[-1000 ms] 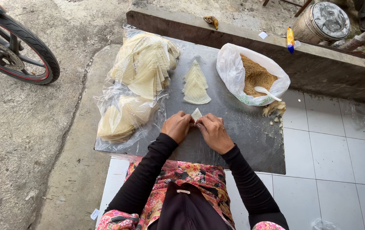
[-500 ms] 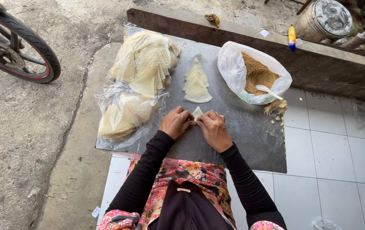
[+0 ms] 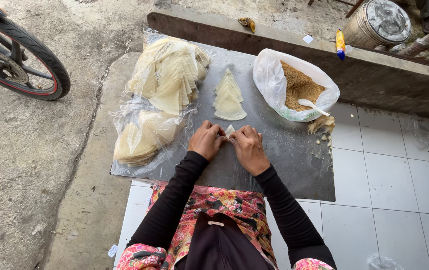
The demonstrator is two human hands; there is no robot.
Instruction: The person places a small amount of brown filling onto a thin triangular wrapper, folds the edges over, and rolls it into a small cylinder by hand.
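In the lower middle of the frame, the left hand (image 3: pixel 206 140) and the right hand (image 3: pixel 249 148) meet knuckle to knuckle over the dark grey counter (image 3: pixel 284 155), fingers curled down and pinched together on a small pale pastry wrapper (image 3: pixel 229 131), of which only a folded tip shows between them. The sheet looks thin, light and limp, the sort that creases at once and would likely tear under a hard tug, so it is best taken by its edges and corners with the fingertips, pressed flat against the counter rather than lifted by the middle. Just above the hands, at the centre of the frame, lies a short overlapping row of folded triangles (image 3: pixel 229 95), flat and pointing away. To the left, two heaps of unfolded wrappers (image 3: pixel 167 80) rest on crumpled clear plastic (image 3: pixel 144 165). At the upper right of the counter a white plastic bag (image 3: pixel 274 80) stands open on brown crumbly filling (image 3: pixel 299 89) with a white spoon (image 3: pixel 313 106) in it. A motorbike wheel (image 3: pixel 22 60) sits at the upper left.
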